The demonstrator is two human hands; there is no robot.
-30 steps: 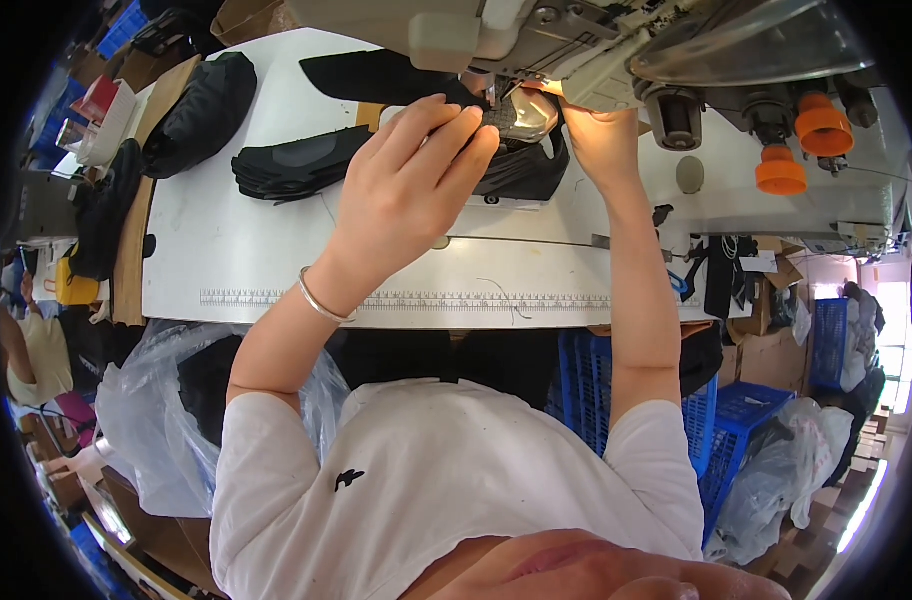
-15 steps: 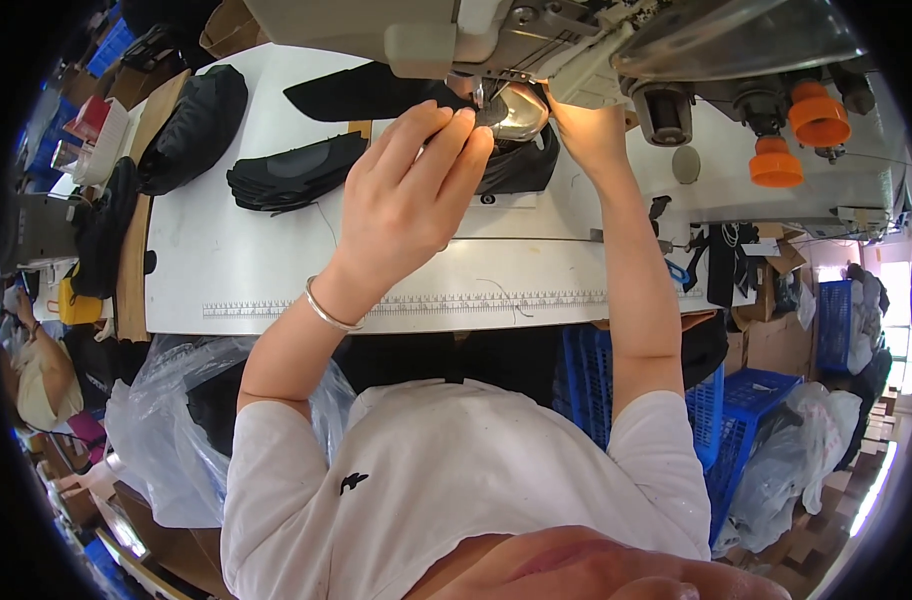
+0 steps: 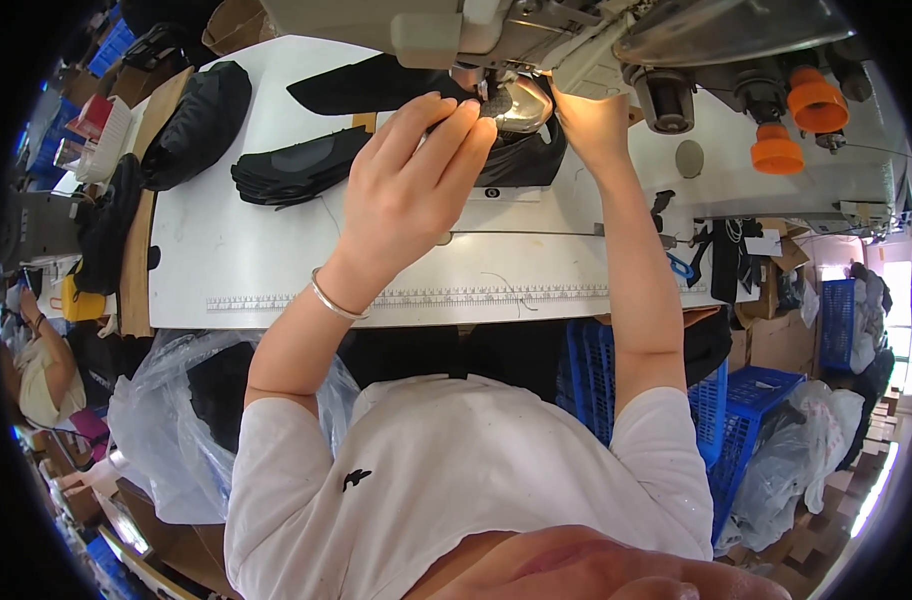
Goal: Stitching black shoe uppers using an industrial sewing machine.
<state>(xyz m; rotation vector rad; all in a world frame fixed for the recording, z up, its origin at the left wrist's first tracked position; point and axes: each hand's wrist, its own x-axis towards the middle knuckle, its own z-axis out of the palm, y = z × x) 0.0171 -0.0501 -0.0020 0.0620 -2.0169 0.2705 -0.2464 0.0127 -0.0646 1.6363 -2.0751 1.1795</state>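
Under the head of a sewing machine [image 3: 546, 45] lies a black fabric piece [image 3: 528, 165], its folds hanging toward the front of the white table. My left hand [image 3: 406, 185], with a bangle at its wrist, is bent over the left side of this piece, fingertips gripping it close to the needle. A lamp lights a rounded shiny metal part [image 3: 524, 105] beside the needle. My right hand [image 3: 594, 125] reaches to the right of that metal part; the machine hides its fingers. Left of the needle rest a flat black panel [image 3: 351, 85] and a stack of black pieces [image 3: 296, 170].
A ruler strip [image 3: 516, 293] runs along the table's front edge. Orange thread-cone holders [image 3: 776, 150] hang at the right. Black bundled material [image 3: 198, 120] lies by a wooden board [image 3: 139, 280] at the left. Blue crates [image 3: 746, 430] stand below right; another person [image 3: 51, 370] sits far left.
The whole view has shifted slightly. Both hands stay by the needle area, with the left fingertips still on the black piece; little else differs.
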